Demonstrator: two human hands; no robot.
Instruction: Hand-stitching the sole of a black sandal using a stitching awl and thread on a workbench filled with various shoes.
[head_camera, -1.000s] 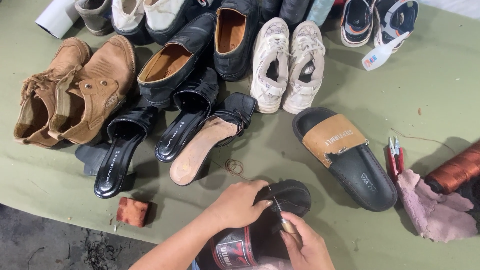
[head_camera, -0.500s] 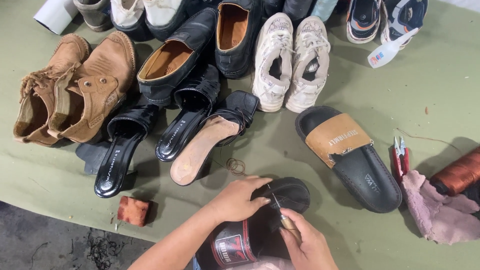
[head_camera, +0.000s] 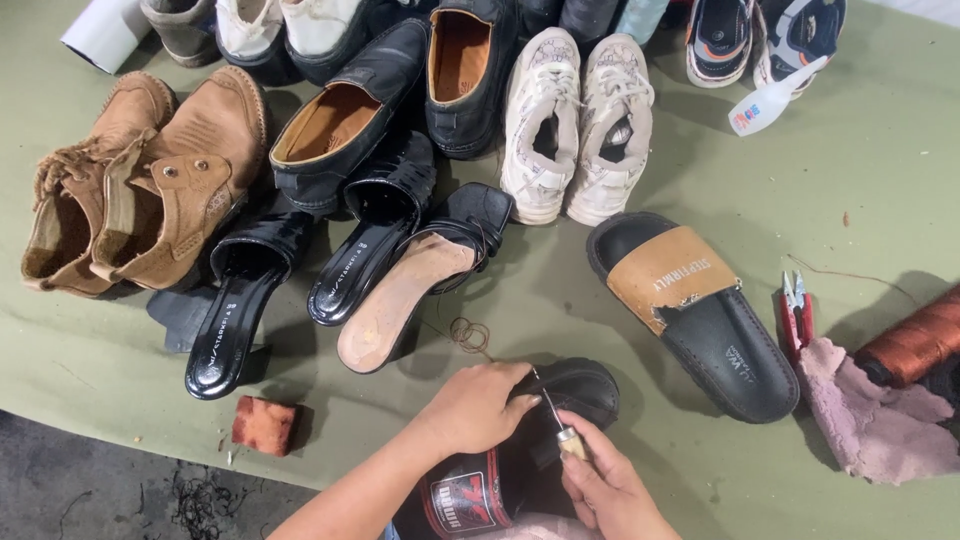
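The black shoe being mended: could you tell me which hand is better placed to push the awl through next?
Right. The right hand holds the awl, its tip at the black shoe. The left hand lies over the shoe, steadying it.

The shoe under both hands sits at the near edge, the slide sandal to its right with the snips, rag and thread spool beyond, the heeled mules to its left, the boots farthest left, and the sneakers behind.
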